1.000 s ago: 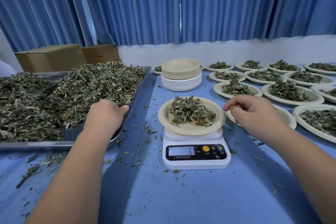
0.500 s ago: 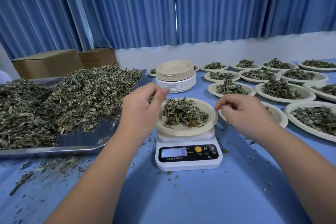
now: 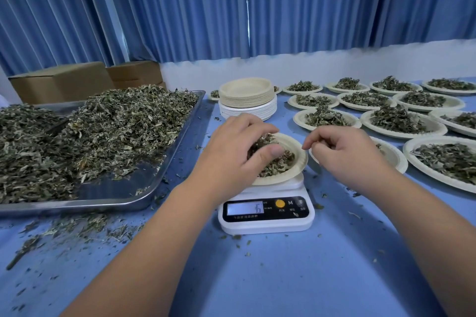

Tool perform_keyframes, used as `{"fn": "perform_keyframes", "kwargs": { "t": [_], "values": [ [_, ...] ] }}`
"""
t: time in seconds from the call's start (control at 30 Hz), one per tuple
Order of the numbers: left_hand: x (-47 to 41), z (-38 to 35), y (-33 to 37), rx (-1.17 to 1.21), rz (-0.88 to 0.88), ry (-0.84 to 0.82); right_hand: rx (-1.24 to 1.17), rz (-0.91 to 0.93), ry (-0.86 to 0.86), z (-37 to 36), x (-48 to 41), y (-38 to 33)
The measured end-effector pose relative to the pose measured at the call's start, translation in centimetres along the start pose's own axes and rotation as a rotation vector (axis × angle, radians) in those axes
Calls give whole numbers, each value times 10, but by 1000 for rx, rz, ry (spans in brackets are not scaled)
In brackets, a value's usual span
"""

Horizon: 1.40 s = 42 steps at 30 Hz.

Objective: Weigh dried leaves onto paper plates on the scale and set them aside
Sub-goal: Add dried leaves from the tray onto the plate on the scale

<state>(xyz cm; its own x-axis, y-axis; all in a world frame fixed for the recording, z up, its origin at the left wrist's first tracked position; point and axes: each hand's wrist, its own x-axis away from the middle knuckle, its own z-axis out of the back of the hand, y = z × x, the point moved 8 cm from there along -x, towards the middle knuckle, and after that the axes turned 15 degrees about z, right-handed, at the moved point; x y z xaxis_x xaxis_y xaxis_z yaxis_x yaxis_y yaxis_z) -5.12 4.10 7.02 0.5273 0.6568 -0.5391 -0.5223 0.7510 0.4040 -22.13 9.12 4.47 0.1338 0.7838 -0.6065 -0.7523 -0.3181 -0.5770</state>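
Count from where I stand: 1 white plastic digital scale (image 3: 265, 211), display reads 6, one round orange button. 1 round beige paper plate (image 3: 296, 153) sits on it and holds a loose heap of dried leaves (image 3: 277, 166), grey-green, crumpled, flaky.

Left hand (image 3: 239, 152) is over that plate, fingers curled down into the heap, with the thumb closing a clump of leaves against them. Right hand (image 3: 345, 157) is just beside the plate's right rim, fingers loosely curled with the index tip near the thumb and nothing visible between them. Can't tell if it touches the rim.

1 rectangular steel tray (image 3: 123, 194) on the left, shiny with rounded corners, piled with bulk leaves (image 3: 103, 131).

1 stack of empty plates (image 3: 247, 98), beige on top, white below.

12 filled plates (image 3: 401, 121) in rows on the right, one partly hidden behind the right hand. Another filled plate (image 3: 214, 94) peeks out left of the stack.

2 brown cardboard boxes (image 3: 61, 82) behind the tray. Smooth blue tablecloth (image 3: 283, 278), littered with leaf crumbs. Pleated blue curtain (image 3: 180, 8) at the back.
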Motion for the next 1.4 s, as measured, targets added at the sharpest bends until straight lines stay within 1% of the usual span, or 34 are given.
{"fn": "perform_keyframes", "kwargs": {
  "t": [0.1, 0.2, 0.3, 0.43, 0.53, 0.67, 0.73, 0.8, 0.87, 0.9, 1.0, 1.1, 1.17, 1.23, 1.4],
  "values": [
    [2, 14, -6, 52, 16, 105, -15, -8, -1, 0, 1, 0],
    [4, 24, -19, 75, 83, 183, -15, -5, -3, -1, 0, 0],
    [4, 30, -38, 80, 184, 241, 0, 1, -7, -1, 0, -1],
    [4, 40, -65, 108, 365, 294, -1, -4, 6, 0, 0, 1],
    [4, 49, -76, 57, 442, 273, -5, 0, 22, 1, 0, -1],
    [5, 47, -68, 12, 358, 98, -5, 24, 11, 1, 0, -8],
    [6, 47, -70, 2, 386, 112, -14, 64, -4, 1, 0, -20],
    [7, 50, -79, 30, 472, 174, -79, 124, -59, -4, 2, -39],
    [7, 50, -90, 50, 552, 212, -131, 193, -200, -19, 8, -62],
    [8, 49, -95, 51, 582, 220, -100, 236, -287, -29, 13, -72],
    [8, 46, -105, 48, 637, 210, 123, 330, -515, -57, 28, -88],
    [8, 41, -109, 43, 651, 176, 205, 338, -639, -74, 39, -90],
    [8, 38, -110, 42, 658, 157, 280, 368, -695, -81, 44, -89],
    [7, 37, -111, 39, 665, 147, 305, 373, -716, -85, 46, -90],
    [9, 37, -113, 59, 686, 150, 294, 292, -714, -85, 45, -85]
  ]
}}
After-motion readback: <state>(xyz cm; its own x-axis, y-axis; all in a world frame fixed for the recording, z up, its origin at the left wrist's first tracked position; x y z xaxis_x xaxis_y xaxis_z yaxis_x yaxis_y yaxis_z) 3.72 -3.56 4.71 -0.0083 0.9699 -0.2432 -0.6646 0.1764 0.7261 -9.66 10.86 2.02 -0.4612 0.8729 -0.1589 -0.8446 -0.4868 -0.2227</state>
